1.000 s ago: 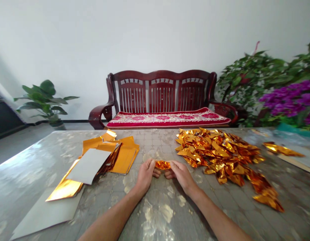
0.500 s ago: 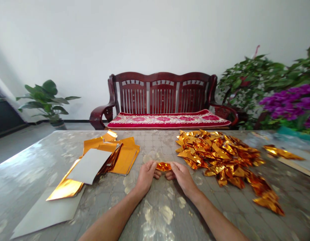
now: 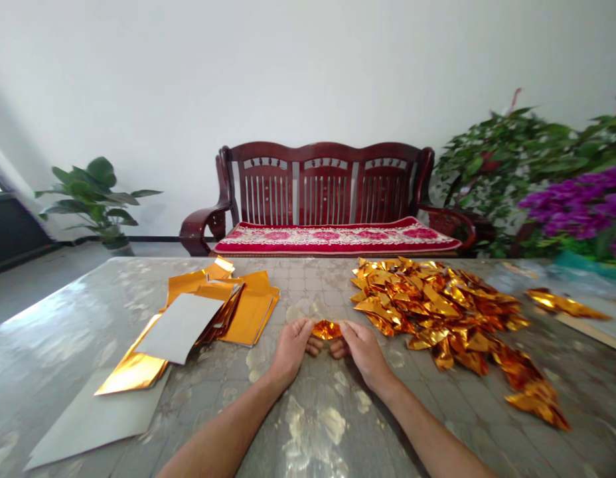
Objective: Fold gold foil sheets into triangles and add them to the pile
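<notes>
Two hands, head view: my left hand (image 3: pixel 292 350) and right hand (image 3: pixel 362 350) pinch opposite ends of the gold foil piece (image 3: pixel 326 330), between sheet stack (image 3: pixel 248 312) on the left and folded pile (image 3: pixel 435 302) on the right, open tabletop (image 3: pixel 315 425) between my forearms, far table edge (image 3: pixel 318 259) ahead.

This looks like the sitting room of a home: a carved wooden bench (image 3: pixel 325 178) with a red and white cover (image 3: pixel 332 236) stands mid-frame before a plain white wall (image 3: pixel 308 66). A potted plant (image 3: pixel 96 196) is at left; green leaves (image 3: pixel 507 149) and purple flowers (image 3: pixel 579 202) fill the right. A flower-patterned table (image 3: pixel 315 282) spans the lower half. The dark shape (image 3: pixel 14 232) at the left edge, cut off, may be furniture.
</notes>
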Demonstrator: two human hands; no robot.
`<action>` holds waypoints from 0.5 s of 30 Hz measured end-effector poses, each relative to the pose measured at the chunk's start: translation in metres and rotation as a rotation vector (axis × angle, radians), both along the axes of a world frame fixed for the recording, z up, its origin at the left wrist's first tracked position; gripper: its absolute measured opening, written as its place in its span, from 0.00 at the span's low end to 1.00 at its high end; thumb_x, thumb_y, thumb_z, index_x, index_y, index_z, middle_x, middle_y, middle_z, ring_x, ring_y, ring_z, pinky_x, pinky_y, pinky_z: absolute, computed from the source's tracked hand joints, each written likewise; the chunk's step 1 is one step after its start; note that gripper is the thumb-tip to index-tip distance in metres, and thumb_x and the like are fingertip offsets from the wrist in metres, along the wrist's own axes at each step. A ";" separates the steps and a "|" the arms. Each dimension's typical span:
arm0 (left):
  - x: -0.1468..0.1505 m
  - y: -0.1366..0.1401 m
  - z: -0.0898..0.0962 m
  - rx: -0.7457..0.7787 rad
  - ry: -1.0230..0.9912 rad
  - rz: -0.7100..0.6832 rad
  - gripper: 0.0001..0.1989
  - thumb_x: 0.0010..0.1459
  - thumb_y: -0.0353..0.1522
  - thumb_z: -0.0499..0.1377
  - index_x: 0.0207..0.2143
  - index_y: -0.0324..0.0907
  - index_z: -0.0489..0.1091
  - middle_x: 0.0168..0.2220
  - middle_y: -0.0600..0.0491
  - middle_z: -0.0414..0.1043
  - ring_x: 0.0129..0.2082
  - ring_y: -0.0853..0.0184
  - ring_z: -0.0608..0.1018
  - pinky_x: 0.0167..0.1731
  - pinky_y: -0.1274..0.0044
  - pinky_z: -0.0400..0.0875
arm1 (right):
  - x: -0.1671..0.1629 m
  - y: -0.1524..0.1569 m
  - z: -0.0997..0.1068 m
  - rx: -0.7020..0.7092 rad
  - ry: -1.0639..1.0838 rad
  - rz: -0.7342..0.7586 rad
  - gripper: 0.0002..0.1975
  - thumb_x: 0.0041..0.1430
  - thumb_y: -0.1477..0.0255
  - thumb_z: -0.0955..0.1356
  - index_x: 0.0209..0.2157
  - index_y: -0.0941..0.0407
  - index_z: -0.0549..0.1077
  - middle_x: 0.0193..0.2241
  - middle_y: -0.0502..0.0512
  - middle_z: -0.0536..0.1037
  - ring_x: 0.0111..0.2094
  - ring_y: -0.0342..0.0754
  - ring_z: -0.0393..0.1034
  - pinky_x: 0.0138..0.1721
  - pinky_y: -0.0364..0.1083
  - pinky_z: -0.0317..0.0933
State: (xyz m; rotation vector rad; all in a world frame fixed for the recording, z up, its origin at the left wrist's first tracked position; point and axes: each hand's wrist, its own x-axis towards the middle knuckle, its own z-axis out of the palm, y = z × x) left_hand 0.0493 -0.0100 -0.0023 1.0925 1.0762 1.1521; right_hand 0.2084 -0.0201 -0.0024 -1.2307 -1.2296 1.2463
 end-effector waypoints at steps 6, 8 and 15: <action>-0.002 0.000 0.002 -0.014 -0.035 -0.033 0.27 0.49 0.52 0.63 0.35 0.35 0.76 0.20 0.54 0.73 0.17 0.74 0.73 0.20 0.82 0.67 | 0.002 0.001 -0.003 0.011 0.008 0.027 0.24 0.57 0.50 0.65 0.36 0.58 0.75 0.19 0.51 0.77 0.21 0.47 0.72 0.24 0.44 0.67; -0.002 0.001 0.001 -0.015 -0.047 -0.038 0.27 0.48 0.52 0.63 0.35 0.35 0.76 0.21 0.54 0.74 0.18 0.73 0.73 0.21 0.82 0.68 | 0.002 0.001 -0.003 0.009 0.012 0.029 0.24 0.57 0.50 0.65 0.35 0.58 0.75 0.19 0.51 0.76 0.20 0.46 0.71 0.24 0.43 0.67; -0.004 0.003 0.000 -0.048 -0.085 -0.038 0.30 0.48 0.53 0.63 0.38 0.34 0.76 0.24 0.49 0.77 0.21 0.71 0.76 0.24 0.81 0.71 | 0.004 0.000 0.000 -0.040 0.166 0.065 0.25 0.55 0.51 0.68 0.39 0.60 0.77 0.23 0.53 0.78 0.23 0.44 0.72 0.27 0.42 0.68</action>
